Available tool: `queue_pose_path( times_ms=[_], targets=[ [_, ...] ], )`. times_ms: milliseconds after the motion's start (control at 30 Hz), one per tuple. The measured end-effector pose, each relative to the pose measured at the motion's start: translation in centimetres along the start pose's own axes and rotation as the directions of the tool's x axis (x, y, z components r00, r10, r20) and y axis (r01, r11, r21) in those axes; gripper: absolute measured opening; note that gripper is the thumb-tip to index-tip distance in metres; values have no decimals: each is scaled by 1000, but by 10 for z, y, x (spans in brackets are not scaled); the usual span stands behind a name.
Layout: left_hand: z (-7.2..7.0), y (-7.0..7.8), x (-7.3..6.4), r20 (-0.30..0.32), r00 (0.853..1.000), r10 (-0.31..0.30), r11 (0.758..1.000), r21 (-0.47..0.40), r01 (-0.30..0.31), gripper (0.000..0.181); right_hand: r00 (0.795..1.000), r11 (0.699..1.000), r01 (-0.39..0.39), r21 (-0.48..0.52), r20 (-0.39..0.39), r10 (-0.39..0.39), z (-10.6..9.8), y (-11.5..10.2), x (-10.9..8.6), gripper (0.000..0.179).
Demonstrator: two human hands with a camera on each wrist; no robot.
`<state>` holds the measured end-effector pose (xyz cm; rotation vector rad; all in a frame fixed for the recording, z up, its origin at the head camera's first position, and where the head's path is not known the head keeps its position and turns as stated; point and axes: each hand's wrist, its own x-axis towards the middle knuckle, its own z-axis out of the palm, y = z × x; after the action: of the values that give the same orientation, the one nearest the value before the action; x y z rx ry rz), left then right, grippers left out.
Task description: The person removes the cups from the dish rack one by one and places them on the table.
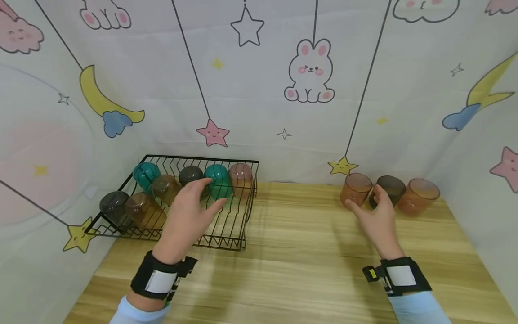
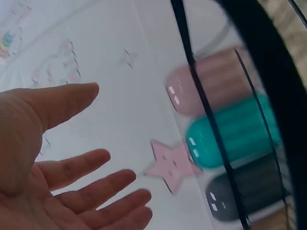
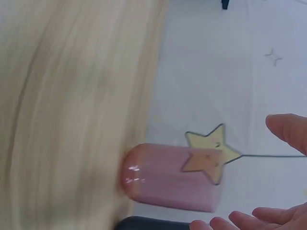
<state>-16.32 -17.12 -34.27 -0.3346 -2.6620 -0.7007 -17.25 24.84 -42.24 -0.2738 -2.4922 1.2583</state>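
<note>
My left hand (image 1: 188,218) hovers over the front of a black wire rack (image 1: 226,246), thumb and fingers spread and holding nothing. Upside-down tinted cups stand in the rack, among them a teal cup (image 1: 218,180), a pink cup (image 1: 241,177) and a dark grey cup (image 1: 115,207). In the left wrist view the hand is apart from the teal cup (image 2: 235,132). At the right, my right hand (image 1: 378,222) reaches toward an upright reddish cup (image 1: 354,191) and a dark cup (image 1: 390,189). Its thumb and fingers are parted, and the right wrist view shows a gap to the reddish cup (image 3: 175,177).
Another reddish cup (image 1: 418,198) stands upright at the right end of the row. Amber cups (image 1: 145,211) sit at the rack's left side. A wooden table (image 1: 291,261) carries everything. A patterned cloth (image 1: 259,103) hangs behind and along both sides.
</note>
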Motion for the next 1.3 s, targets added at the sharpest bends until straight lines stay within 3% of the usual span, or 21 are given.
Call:
queue_pose_path(
  times_ms=[200, 333, 567, 867, 1067, 1300],
  targets=[
    [-17, -43, -3, -164, 986, -39, 989, 132, 61, 66, 990, 988, 131, -87, 58, -127, -4, -24, -19, 93],
    [-20, -63, -6, -208, 973, -98, 971, 196, 140, 76, 966, 961, 241, -133, 131, -224, -1, -31, -31, 83],
    [-20, -94, -10, -185, 957, -225, 932, 245, 266, 87, 917, 918, 343, -199, 282, -282, 11, -37, -44, 77],
    [-19, -117, -12, -143, 937, -320, 900, 264, 347, 87, 860, 894, 407, -188, 410, -306, 19, -44, -55, 69],
    [-17, -124, -15, -109, 929, -353, 891, 263, 370, 87, 844, 879, 438, -188, 422, -331, 22, -45, -59, 64],
    [-8, -131, -16, -89, 933, -350, 882, 305, 360, 82, 838, 879, 439, -187, 439, -325, 24, -45, -60, 63]
  ],
)
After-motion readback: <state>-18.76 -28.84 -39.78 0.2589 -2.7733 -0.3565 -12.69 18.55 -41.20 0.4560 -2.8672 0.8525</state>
